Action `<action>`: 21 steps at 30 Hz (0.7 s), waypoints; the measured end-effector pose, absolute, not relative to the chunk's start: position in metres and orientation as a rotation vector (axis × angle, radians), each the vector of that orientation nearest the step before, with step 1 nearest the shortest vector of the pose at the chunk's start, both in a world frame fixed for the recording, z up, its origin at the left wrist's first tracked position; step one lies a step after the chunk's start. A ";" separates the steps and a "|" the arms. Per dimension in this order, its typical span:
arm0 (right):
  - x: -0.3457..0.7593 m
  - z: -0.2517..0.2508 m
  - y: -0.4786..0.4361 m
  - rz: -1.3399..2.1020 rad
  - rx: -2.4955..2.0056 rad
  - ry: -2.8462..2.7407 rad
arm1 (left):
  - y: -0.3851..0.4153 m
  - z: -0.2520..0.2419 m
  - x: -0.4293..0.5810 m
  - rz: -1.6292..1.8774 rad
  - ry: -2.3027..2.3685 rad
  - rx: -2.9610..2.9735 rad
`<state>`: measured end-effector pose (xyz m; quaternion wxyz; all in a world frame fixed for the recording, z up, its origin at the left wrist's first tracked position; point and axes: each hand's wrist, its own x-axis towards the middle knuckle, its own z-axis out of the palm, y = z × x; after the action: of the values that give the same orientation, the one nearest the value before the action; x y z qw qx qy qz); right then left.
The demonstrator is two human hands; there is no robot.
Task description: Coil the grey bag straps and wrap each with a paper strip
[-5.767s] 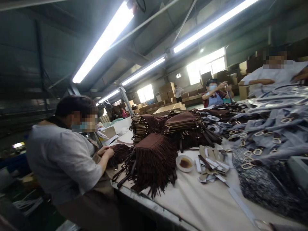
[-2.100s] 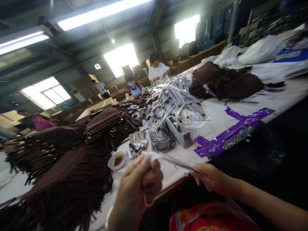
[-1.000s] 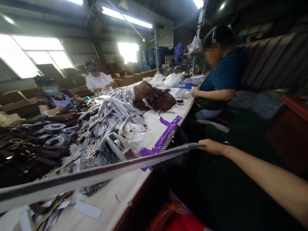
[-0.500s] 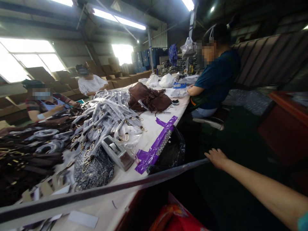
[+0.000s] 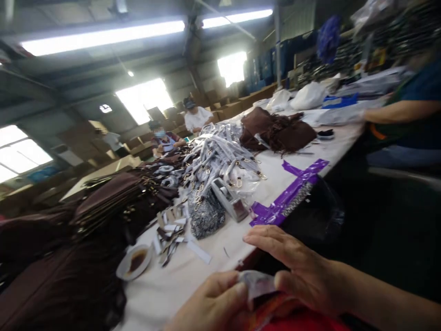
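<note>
Low in the view, my left hand (image 5: 220,296) pinches the end of a strap in cloudy plastic wrap (image 5: 257,282); the rest of the strap is hidden. My right hand (image 5: 303,262) is beside it, its fingers stretched out and the thumb at the wrap's edge. Beyond my hands, a grey tape dispenser (image 5: 230,200) stands on the table next to a black-and-white patterned bag (image 5: 206,216). Behind these lies a heap of plastic-wrapped straps with gold clips (image 5: 220,154). Purple tape (image 5: 291,191) runs along the table edge.
Stacked dark brown bags (image 5: 99,207) cover the left side. A small dish with brown contents (image 5: 136,262) and scattered cards (image 5: 172,227) lie in front of them. Brown fringed bags (image 5: 275,131) lie farther back. A co-worker's arm (image 5: 389,111) reaches in from the right; other people stand behind.
The view has swung left. My right hand has come in from far right, where it held the long strap stretched out, to beside my left hand. My left hand has come into view.
</note>
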<state>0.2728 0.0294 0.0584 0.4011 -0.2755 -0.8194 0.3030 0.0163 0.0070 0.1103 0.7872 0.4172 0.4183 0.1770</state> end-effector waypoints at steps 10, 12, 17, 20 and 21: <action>0.241 0.036 0.028 1.673 -0.898 -1.732 | 0.009 0.094 -0.028 0.403 1.312 1.397; 0.238 0.034 0.029 1.604 -0.982 -1.729 | 0.006 0.091 -0.031 0.441 1.348 1.469; 0.223 0.031 0.031 1.285 -1.145 -1.870 | 0.006 0.091 -0.023 0.423 1.293 1.481; 0.215 0.031 0.033 1.231 -1.193 -1.906 | 0.006 0.087 -0.016 0.407 1.295 1.446; 0.212 0.032 0.033 1.228 -1.209 -1.909 | 0.006 0.083 -0.014 0.410 1.302 1.429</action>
<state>0.2122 0.0334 0.0316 0.2810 -0.4512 -0.7122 0.4584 -0.0141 0.0062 0.0835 0.5502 0.6039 0.5501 0.1732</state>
